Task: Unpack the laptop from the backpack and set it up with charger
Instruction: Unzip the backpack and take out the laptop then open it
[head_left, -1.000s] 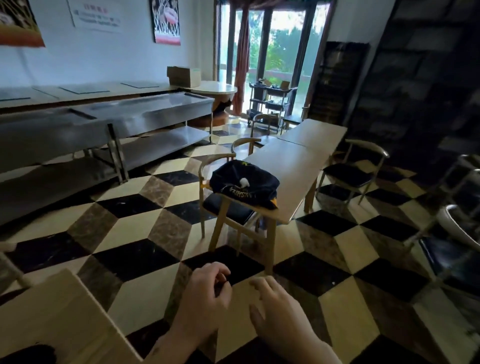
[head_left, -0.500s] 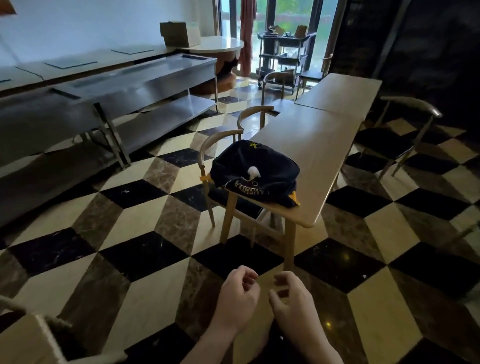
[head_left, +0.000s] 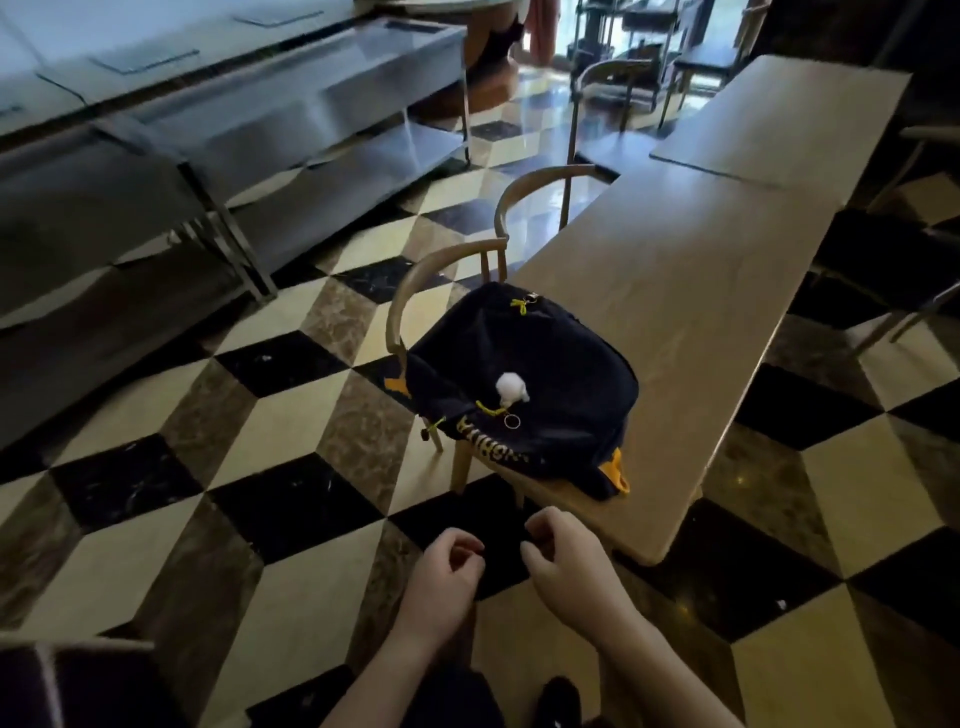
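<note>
Backpack (head_left: 524, 389) zipped, flat on tabletop (head_left: 701, 291) corner; nothing unpacked. Left hand (head_left: 441, 577) and right hand (head_left: 566, 566) short of backpack, fingers loosely curled, empty.

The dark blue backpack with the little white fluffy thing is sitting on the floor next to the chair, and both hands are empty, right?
Not quite. The head view shows the backpack lying on the near end of the wooden table, not on the floor. The rest holds: a chair stands beside it, and the left hand and right hand hold nothing.
</note>
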